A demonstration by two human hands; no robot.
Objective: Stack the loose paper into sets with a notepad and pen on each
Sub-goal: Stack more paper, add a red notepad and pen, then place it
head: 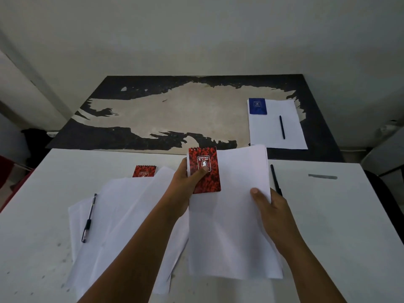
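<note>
Left hand (pixel 185 182) pinches a red notepad (pixel 204 170) onto the paper stack (pixel 231 215); right hand (pixel 270 206) grips the stack's 3 o'clock edge, fingers curled beneath.

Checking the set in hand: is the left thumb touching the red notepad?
Touching. The head view shows the left hand's thumb pressed on the red notepad's cover, pinning it to the paper stack.

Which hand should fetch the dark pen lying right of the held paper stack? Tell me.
Right, probably. The right hand grips the white paper stack's right edge, right beside the dark pen. The left hand pins the red spiral notepad to the stack.
</note>
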